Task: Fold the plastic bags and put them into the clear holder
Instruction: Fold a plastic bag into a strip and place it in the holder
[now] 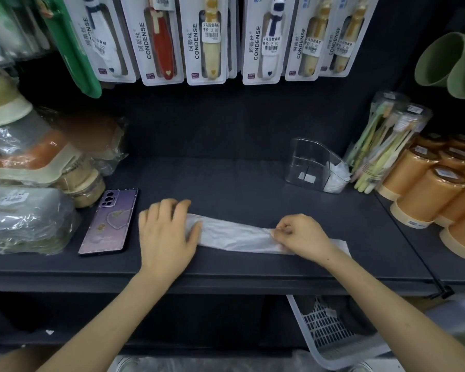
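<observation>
looking down from head height at a dark shelf [253, 183] in a shop, with a person's two bare forearms reaching in from below. carded toothbrush packs [207, 38] hang in a row along the back wall above the shelf. at the left stand piles of plastic-wrapped goods [24, 162], and just beside them a purple phone [109, 222] lies flat, close to the left hand [165, 234] but not touching it. at the right rear, a clear holder [310, 167] stands upright with white folded plastic [336, 178] tucked into its right end. next to it are clear tubs of toothbrushes [387, 140], then a cluster of orange cups [427, 194], and green cups [448, 63] hang higher up. a white slotted basket [328, 326] sits below the shelf edge, under the right forearm. nothing lies on the shelf between the hands and the holder.

the plastic bag [234, 236] lies near the front of the shelf, well apart from the holder. it is thin, translucent white and crinkled, flattened into a long narrow strip running left to right. the left hand rests flat on its left end, fingers straight and spread, pressing it down. the right hand [302, 236] has its fingers curled, pinching the strip near its right end, with a little of the bag showing beyond the wrist. the hands are set wide apart, one at each end.
</observation>
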